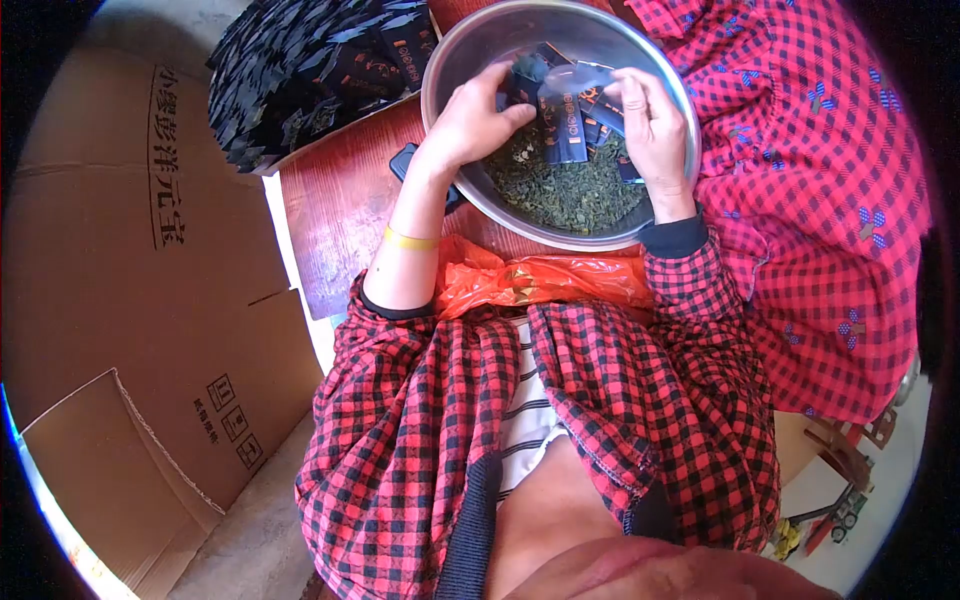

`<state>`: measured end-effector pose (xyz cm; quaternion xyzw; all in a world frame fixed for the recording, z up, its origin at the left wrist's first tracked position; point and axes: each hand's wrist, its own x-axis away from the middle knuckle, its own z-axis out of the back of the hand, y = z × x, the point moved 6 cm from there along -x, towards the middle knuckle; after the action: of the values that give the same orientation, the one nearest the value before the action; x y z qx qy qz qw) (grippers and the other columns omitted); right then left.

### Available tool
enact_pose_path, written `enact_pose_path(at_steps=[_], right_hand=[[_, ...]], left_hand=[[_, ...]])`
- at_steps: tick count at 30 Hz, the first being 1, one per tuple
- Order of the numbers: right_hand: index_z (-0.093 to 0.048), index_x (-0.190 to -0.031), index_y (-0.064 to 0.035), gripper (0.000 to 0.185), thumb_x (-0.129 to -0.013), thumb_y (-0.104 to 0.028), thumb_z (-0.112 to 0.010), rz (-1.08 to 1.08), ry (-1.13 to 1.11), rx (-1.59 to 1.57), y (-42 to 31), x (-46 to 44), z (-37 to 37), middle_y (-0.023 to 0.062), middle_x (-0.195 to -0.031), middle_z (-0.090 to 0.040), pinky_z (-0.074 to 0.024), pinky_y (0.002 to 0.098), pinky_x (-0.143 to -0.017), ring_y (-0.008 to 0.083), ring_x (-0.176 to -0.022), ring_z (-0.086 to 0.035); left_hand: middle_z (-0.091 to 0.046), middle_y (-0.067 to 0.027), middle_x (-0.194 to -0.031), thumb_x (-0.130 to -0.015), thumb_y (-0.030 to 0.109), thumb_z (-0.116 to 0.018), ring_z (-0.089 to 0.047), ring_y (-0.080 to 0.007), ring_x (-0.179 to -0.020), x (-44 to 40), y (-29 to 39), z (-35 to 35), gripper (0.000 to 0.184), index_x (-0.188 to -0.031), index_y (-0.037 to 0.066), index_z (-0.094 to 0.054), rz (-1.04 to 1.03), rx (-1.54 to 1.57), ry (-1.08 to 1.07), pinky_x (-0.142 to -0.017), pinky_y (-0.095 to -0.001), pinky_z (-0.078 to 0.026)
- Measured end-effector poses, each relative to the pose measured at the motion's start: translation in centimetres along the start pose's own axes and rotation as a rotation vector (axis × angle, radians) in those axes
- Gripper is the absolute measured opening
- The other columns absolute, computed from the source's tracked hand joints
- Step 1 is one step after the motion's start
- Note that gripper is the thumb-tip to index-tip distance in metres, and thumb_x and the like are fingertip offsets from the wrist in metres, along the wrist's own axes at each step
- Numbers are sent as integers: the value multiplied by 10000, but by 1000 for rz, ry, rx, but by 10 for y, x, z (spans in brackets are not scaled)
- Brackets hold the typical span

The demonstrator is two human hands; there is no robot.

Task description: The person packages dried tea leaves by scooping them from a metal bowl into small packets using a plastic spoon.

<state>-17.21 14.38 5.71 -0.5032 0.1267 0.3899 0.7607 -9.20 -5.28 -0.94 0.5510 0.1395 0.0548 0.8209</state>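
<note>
A steel bowl (457,188) holds loose dried green leaves (565,196) and several small dark printed packets (566,130). My left hand (474,118) is over the bowl's left side, its thumb and fingers around the edge of a dark packet (526,72), partly hidden by the fingers. My right hand (652,125) is over the right side, fingers pinched at the end of a clear, blurred plastic piece (580,79). This clear piece spans the gap between the hands, above the packets.
At the upper left, a box (350,128) is filled with many dark packets. A black object (403,162) lies beside the bowl on the red wooden table (335,215). Orange plastic (540,280) lies below the bowl. A large cardboard box (130,250) stands left, checked cloth (830,200) right.
</note>
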Motion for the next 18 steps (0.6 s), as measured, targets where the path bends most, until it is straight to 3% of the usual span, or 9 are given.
enact_pose_path(at_steps=[2,4,7,8,9,11,12,15,18], right_hand=[[-636,-1064,-40,184,-987,-186,-557,-123,-99,-42,8,2,-7,113,-885,-703,-526,295,-694,185,-813,-694],[-644,-1089,-28,235,-1002,-211,-526,-171,-250,-26,8,4,-16,96,-915,-705,-524,295,-795,170,-879,-679],[-646,-1096,-50,237,-980,-231,-546,24,-470,194,-4,11,-31,92,-939,-702,-517,327,-814,215,-924,-672],[-649,-1093,-66,241,-964,-244,-551,-12,-632,241,0,18,-39,88,-953,-696,-508,353,-813,250,-955,-654],[-649,-1093,-66,241,-964,-244,-551,-14,-631,241,1,20,-40,88,-953,-696,-508,353,-813,250,-955,-654],[-644,-1009,-89,254,-977,-297,-501,-145,-880,75,7,34,-52,80,-814,-688,-506,370,-725,273,-777,-670],[-644,-1009,-89,254,-977,-297,-501,-145,-882,75,5,33,-51,80,-814,-688,-506,370,-725,273,-777,-670],[-634,-1023,-22,259,-1002,-240,-496,-276,-869,-31,7,30,-48,63,-818,-661,-490,291,-746,154,-770,-636],[-610,-1013,-10,280,-1032,-246,-461,-263,-608,-157,11,16,-36,23,-775,-625,-478,259,-735,95,-776,-600]], left_hand=[[-644,-217,-1178,-796,174,-727,-631,-312,-1093,1,2,6,590,-1303,-31,-507,41,22,46,-952,-379,-475],[-654,-200,-1164,-796,157,-734,-650,-269,-1072,2,4,10,599,-1304,-44,-487,113,61,85,-913,-369,-499],[-658,-211,-1144,-796,155,-735,-662,-273,-1045,5,18,14,598,-1298,-55,-486,25,6,141,-901,-364,-507],[-658,-211,-1144,-796,155,-735,-662,-273,-1045,5,19,15,598,-1298,-55,-486,26,6,140,-901,-364,-507],[-662,-215,-1130,-797,151,-734,-666,-276,-1034,5,18,15,594,-1296,-55,-487,56,30,129,-900,-363,-508],[-666,-220,-1115,-797,147,-734,-669,-279,-1022,4,17,14,590,-1293,-55,-488,87,54,116,-899,-363,-508],[-668,-223,-1107,-794,155,-736,-666,-281,-1030,4,17,14,590,-1287,-56,-492,76,47,126,-904,-368,-507],[-669,-230,-1096,-784,173,-741,-662,-293,-1041,4,15,15,590,-1273,-57,-503,59,-6,146,-911,-381,-503],[-664,-239,-1102,-771,192,-742,-652,-322,-1053,1,7,12,595,-1265,-51,-514,60,-33,115,-923,-395,-495]])
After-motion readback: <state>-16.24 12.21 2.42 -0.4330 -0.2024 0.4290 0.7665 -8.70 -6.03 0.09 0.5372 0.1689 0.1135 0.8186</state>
